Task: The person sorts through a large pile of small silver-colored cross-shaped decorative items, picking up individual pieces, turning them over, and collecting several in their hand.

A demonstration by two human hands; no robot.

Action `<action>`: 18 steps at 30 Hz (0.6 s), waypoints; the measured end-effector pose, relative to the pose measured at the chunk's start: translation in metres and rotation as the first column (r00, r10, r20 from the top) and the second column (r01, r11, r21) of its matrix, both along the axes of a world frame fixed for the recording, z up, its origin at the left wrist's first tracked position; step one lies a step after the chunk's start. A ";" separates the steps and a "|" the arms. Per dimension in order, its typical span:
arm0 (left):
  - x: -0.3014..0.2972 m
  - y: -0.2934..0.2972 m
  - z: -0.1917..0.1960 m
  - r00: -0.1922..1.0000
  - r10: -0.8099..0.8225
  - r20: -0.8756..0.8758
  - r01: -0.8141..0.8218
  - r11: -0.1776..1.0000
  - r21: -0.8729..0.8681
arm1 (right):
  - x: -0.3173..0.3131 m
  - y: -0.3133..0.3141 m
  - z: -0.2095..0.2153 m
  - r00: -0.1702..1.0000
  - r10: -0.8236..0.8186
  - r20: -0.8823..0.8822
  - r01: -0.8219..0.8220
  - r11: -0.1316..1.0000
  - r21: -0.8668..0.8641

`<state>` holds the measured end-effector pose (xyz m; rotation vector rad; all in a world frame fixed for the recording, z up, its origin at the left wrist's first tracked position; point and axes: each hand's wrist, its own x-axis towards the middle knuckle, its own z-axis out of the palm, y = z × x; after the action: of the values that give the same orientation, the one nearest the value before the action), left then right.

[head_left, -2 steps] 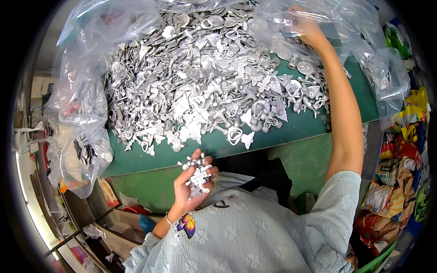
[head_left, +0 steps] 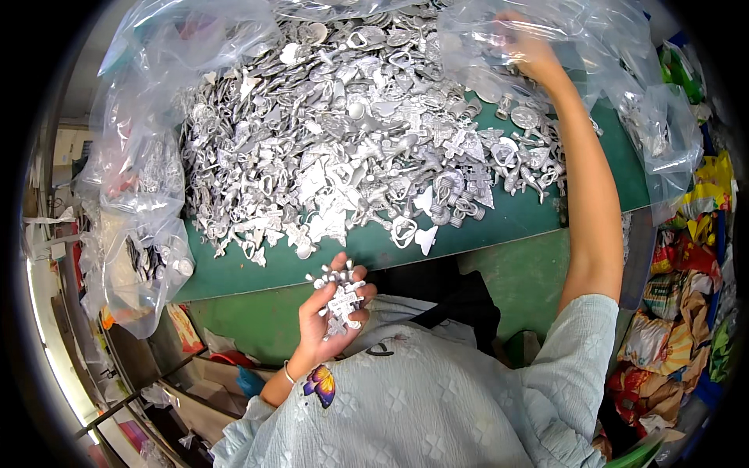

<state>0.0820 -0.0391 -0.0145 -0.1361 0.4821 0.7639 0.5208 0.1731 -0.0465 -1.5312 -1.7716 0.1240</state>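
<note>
Several silvery metal cross pendants (head_left: pixel 342 306) are bunched in my left hand (head_left: pixel 314 321), its fingers and thumb closed around them. That hand stays low in front of my shirt, just short of the table's near edge. My right hand (head_left: pixel 530 53) reaches out to the far right, in among a clear plastic bag (head_left: pixel 476 39). Plastic and blur obscure its fingers, so I cannot tell what they hold. Between the hands spreads a large heap of silvery metal charms (head_left: pixel 328 140), with crosses, discs and loops among them, on the green table (head_left: pixel 499 222).
Clear plastic bags with metal pieces inside hang over the left edge (head_left: pixel 148 265) and the right edge (head_left: pixel 663 132) of the table. Colourful packets (head_left: pixel 663 343) are stacked at the right. Open boxes (head_left: pixel 203 398) stand on the lower left.
</note>
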 end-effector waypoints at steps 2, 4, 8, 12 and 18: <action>0.007 0.006 0.006 1.000 -0.022 0.004 0.022 1.000 -0.004 | -0.003 -0.011 0.009 0.977 -0.057 -0.203 0.057 0.998 -0.007; 0.016 0.012 0.011 1.000 -0.029 0.005 0.029 0.999 -0.023 | -0.016 -0.035 0.029 0.854 -0.203 -0.480 0.142 0.977 -0.159; 0.033 0.025 0.011 0.987 -0.147 -0.057 0.150 0.987 0.051 | -0.055 -0.093 0.060 0.614 -0.205 -0.762 0.043 0.973 -0.227; 0.052 0.036 0.022 0.966 -0.249 -0.075 0.255 0.963 0.087 | -0.091 -0.135 0.071 0.433 -0.157 -0.887 -0.217 0.937 -0.272; 0.083 0.047 0.032 0.958 -0.286 -0.027 0.287 0.945 0.154 | -0.113 -0.166 0.078 0.423 -0.148 -0.894 -0.328 0.895 -0.303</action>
<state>0.1653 0.0075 0.0170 0.0820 0.4329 0.5131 0.4074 0.0074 0.0315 -1.2097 -0.9031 1.2719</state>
